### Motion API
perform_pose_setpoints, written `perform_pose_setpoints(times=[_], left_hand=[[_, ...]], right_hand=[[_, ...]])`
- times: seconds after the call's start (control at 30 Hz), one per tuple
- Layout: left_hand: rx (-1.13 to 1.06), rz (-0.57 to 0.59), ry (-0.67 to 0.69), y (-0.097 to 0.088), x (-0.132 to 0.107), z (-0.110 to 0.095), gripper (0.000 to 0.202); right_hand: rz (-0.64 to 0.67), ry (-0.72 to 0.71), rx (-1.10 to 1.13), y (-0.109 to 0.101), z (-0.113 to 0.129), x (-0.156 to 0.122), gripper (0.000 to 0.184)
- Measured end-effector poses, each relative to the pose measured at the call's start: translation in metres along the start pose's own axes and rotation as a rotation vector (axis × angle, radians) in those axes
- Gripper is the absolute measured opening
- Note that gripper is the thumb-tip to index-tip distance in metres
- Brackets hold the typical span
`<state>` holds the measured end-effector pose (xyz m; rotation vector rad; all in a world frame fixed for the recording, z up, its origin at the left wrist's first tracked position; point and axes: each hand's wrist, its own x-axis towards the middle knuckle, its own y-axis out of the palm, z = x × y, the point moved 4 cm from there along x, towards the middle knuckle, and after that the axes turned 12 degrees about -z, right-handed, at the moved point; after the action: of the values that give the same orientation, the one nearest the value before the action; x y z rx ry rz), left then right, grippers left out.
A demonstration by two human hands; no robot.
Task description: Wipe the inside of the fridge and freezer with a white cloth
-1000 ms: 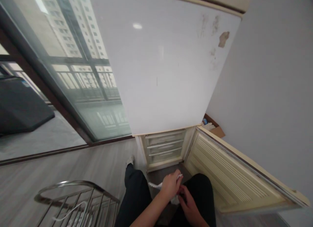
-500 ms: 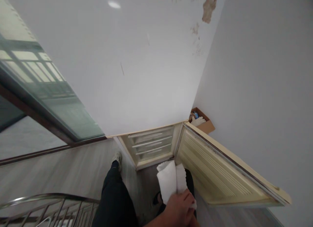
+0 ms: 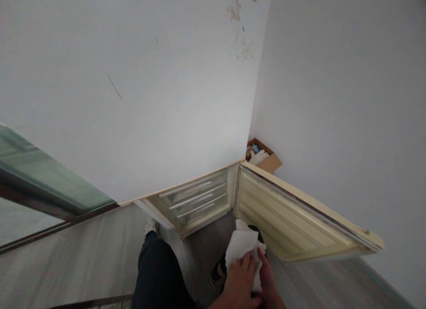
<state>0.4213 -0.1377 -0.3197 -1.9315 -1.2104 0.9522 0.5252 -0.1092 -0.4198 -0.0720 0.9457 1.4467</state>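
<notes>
Low in the middle of the view, both of my hands are on a crumpled, folded white cloth (image 3: pixel 242 242). My left hand (image 3: pixel 238 275) lies over its near part with the fingers bent onto it. My right hand (image 3: pixel 267 275) grips its right side, the thumb pointing up along the edge. Just beyond the cloth is a low freezer compartment (image 3: pixel 199 196) with clear, ribbed drawer fronts. Its cream door (image 3: pixel 286 216) stands swung out to the right of my hands. The underside of the cloth and some fingertips are hidden.
Above the compartment rises a large white panel (image 3: pixel 173 100) with scratches and brown worn patches. Behind the door's hinge side, a cardboard box (image 3: pixel 271 162) holds gloves and small items. A glass door frame (image 3: pixel 66 207) is at left; a railing (image 3: pixel 100 301) runs along the bottom edge.
My view has turned and shifted, so the panel and compartment sit further left. The cloth has been refolded, and my right hand now shows apart from the left, on its right side.
</notes>
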Motion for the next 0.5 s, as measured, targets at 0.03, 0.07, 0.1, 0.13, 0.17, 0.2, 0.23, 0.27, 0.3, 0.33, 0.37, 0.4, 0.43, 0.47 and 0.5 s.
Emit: perform_pose_setpoints(times=[0.03,0.07,0.1,0.13,0.17,0.2,0.23,0.27,0.3,0.33,0.37,0.4,0.43,0.47,0.5], left_hand=[[-0.011,-0.016,-0.044,-0.006,-0.001,0.003,0.113],[-0.022,-0.035,-0.082,-0.011,-0.001,0.008,0.113],[-0.034,-0.060,-0.119,-0.017,-0.001,0.013,0.113],[-0.052,-0.087,-0.152,-0.022,0.000,0.020,0.113],[-0.077,-0.112,-0.185,-0.025,0.000,0.029,0.113],[-0.114,-0.136,-0.226,-0.028,0.000,0.040,0.112],[-0.183,-0.159,-0.279,-0.030,0.000,0.054,0.110],[-0.273,-0.184,-0.345,-0.032,0.000,0.070,0.105],[-0.393,-0.213,-0.428,-0.034,0.001,0.087,0.096],[-0.559,-0.233,-0.511,-0.036,0.001,0.104,0.083],[-0.661,-0.229,-0.549,-0.040,0.004,0.120,0.070],[-0.738,-0.228,-0.561,-0.046,0.009,0.134,0.063],[-0.826,-0.238,-0.571,-0.055,0.015,0.146,0.060],[-0.927,-0.269,-0.576,-0.066,0.024,0.158,0.056],[-1.033,-0.326,-0.588,-0.080,0.034,0.168,0.051]], right_hand=[[0.020,0.065,0.063,0.006,-0.001,-0.002,0.067],[0.044,0.116,0.125,0.012,0.000,-0.004,0.066],[0.068,0.149,0.175,0.017,0.001,-0.006,0.066],[0.093,0.164,0.207,0.022,0.003,-0.007,0.065],[0.116,0.168,0.226,0.025,0.005,-0.007,0.064],[0.136,0.168,0.237,0.028,0.008,-0.007,0.063],[0.153,0.165,0.242,0.030,0.010,-0.005,0.061],[0.164,0.164,0.242,0.032,0.012,-0.003,0.060],[0.171,0.166,0.240,0.035,0.013,-0.001,0.059],[0.177,0.171,0.236,0.037,0.013,0.001,0.058],[0.187,0.180,0.234,0.040,0.013,0.003,0.059],[0.202,0.189,0.235,0.043,0.012,0.005,0.060],[0.220,0.196,0.238,0.045,0.011,0.006,0.061],[0.236,0.202,0.240,0.047,0.010,0.006,0.061],[0.247,0.203,0.240,0.048,0.010,0.007,0.061]])
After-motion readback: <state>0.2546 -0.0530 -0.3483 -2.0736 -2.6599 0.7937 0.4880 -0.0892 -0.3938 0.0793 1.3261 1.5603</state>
